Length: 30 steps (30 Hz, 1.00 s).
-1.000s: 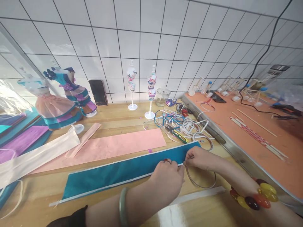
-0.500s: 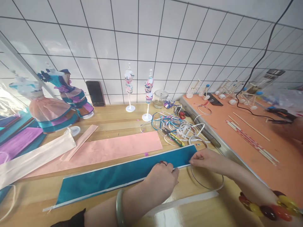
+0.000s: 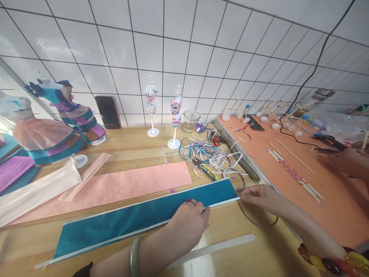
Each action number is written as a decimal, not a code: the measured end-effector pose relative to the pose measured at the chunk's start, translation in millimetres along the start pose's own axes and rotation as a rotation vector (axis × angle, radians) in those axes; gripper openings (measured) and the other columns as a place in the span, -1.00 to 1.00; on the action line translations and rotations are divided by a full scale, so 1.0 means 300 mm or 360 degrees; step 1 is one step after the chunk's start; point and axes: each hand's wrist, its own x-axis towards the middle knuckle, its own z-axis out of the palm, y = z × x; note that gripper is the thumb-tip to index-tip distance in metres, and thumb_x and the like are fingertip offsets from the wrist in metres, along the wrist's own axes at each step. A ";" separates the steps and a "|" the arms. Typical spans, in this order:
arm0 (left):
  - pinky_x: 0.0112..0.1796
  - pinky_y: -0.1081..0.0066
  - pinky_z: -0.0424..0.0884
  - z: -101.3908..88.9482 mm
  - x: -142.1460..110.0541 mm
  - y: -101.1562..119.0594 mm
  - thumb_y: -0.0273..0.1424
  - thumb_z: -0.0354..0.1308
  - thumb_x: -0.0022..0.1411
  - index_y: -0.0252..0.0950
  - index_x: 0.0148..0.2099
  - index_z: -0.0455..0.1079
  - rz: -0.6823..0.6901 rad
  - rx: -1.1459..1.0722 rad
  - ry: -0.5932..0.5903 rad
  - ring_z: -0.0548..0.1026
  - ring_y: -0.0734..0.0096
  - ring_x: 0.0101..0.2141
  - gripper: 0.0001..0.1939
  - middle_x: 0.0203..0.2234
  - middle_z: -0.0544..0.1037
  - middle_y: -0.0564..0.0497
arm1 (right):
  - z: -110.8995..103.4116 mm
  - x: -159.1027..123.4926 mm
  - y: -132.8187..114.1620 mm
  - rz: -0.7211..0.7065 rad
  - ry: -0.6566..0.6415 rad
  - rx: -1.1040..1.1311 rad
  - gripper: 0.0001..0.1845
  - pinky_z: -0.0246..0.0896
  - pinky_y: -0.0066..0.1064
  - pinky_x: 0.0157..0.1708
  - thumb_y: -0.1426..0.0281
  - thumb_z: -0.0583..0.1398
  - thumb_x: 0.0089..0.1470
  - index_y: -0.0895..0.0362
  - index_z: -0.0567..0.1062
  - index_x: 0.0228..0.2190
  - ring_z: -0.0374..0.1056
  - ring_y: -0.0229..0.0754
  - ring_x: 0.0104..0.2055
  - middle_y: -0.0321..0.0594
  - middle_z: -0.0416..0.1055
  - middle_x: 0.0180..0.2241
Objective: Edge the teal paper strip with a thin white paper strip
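Observation:
A long teal strip of paper or fabric (image 3: 129, 221) lies slantwise on the wooden table, with narrow white tape (image 3: 98, 248) along its near edge and a white border along its far edge. My left hand (image 3: 188, 221) rests on the near edge, right of the strip's middle, fingers curled and closed on it. Past the right end, my right hand (image 3: 258, 197) pinches the white tape's end, which sticks out beyond the teal. A thin grey hoop (image 3: 261, 224) lies below that hand. Another white strip (image 3: 219, 246) lies in front.
Pink (image 3: 138, 181) and cream strips (image 3: 37, 196) lie behind on the left. Dressed mini mannequins (image 3: 76, 111), a phone (image 3: 108, 112) and two bare stands line the wall. Tangled cords (image 3: 207, 152) and a cutter (image 3: 209, 172) lie behind. A person's hand (image 3: 351, 161) is at the orange table (image 3: 288, 184).
My right hand has moved right, off the strip's corner, and the tape's end now shows beyond it. My left hand stays on the near edge. The whole view has shifted slightly.

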 end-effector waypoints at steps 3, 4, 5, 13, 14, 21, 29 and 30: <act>-0.37 0.32 0.26 -0.003 -0.001 0.000 -0.27 -0.07 0.27 -0.34 -0.09 0.25 -0.0001 0.0013 0.0020 0.37 0.28 -0.38 -0.74 -0.42 0.39 -0.05 | -0.006 0.004 0.025 0.0018 0.0022 0.0001 -0.70 0.21 -0.36 -0.32 0.17 0.14 -0.11 0.12 0.53 -0.51 0.39 -0.06 -0.33 -0.23 0.51 -0.46; -0.37 0.32 0.26 -0.004 -0.001 -0.001 -0.28 -0.06 0.27 -0.33 -0.09 0.25 -0.0003 0.0013 0.0027 0.37 0.28 -0.38 -0.74 -0.41 0.39 -0.04 | -0.006 0.006 0.032 0.0019 0.0029 0.0004 -0.71 0.21 -0.36 -0.31 0.17 0.14 -0.11 0.11 0.53 -0.51 0.38 -0.06 -0.33 -0.22 0.51 -0.46; -0.37 0.32 0.26 -0.004 -0.001 -0.001 -0.28 -0.06 0.26 -0.33 -0.08 0.25 -0.0003 0.0013 0.0033 0.37 0.28 -0.38 -0.73 -0.41 0.40 -0.04 | -0.006 0.009 0.038 0.0017 0.0037 0.0009 -0.71 0.21 -0.36 -0.30 0.18 0.14 -0.10 0.11 0.53 -0.51 0.38 -0.06 -0.33 -0.22 0.51 -0.45; -0.38 0.33 0.25 -0.003 0.000 0.005 -0.27 -0.05 0.26 -0.34 -0.03 0.24 -0.0022 0.0063 0.0034 0.38 0.26 -0.36 -0.69 -0.41 0.40 -0.07 | 0.012 0.026 0.059 -0.0052 0.0053 0.0077 -0.66 0.20 -0.39 -0.28 0.12 0.11 -0.07 0.13 0.50 -0.48 0.36 -0.10 -0.30 -0.21 0.50 -0.40; -0.38 0.33 0.25 -0.006 -0.001 0.006 -0.26 -0.05 0.26 -0.34 -0.02 0.24 -0.0027 0.0066 0.0033 0.38 0.26 -0.36 -0.68 -0.41 0.40 -0.07 | 0.014 0.027 0.059 -0.0058 0.0053 0.0082 -0.65 0.20 -0.39 -0.29 0.11 0.11 -0.07 0.13 0.49 -0.49 0.36 -0.11 -0.31 -0.22 0.49 -0.41; -0.36 0.33 0.26 -0.009 -0.002 0.005 -0.27 -0.06 0.27 -0.35 0.02 0.22 -0.0017 0.0083 0.0021 0.38 0.26 -0.34 -0.65 -0.40 0.40 -0.08 | 0.019 0.033 0.068 -0.0046 0.0063 0.0065 -0.65 0.20 -0.41 -0.31 0.11 0.12 -0.10 0.14 0.48 -0.51 0.36 -0.13 -0.34 -0.25 0.48 -0.46; -0.36 0.33 0.26 -0.016 -0.002 0.006 -0.27 -0.05 0.26 -0.33 0.01 0.24 -0.0031 0.0105 0.0048 0.39 0.25 -0.34 -0.66 -0.39 0.41 -0.07 | 0.021 0.035 0.056 -0.0024 0.0091 -0.0035 -0.69 0.20 -0.42 -0.33 0.16 0.11 -0.10 0.14 0.48 -0.50 0.36 -0.13 -0.34 -0.24 0.49 -0.45; -0.36 0.33 0.26 -0.019 -0.002 0.007 -0.27 -0.05 0.26 -0.33 0.01 0.24 -0.0030 0.0103 0.0044 0.39 0.25 -0.34 -0.66 -0.39 0.41 -0.07 | 0.021 0.034 0.052 -0.0025 0.0096 -0.0058 -0.69 0.20 -0.42 -0.34 0.17 0.11 -0.10 0.14 0.49 -0.50 0.36 -0.13 -0.34 -0.25 0.49 -0.44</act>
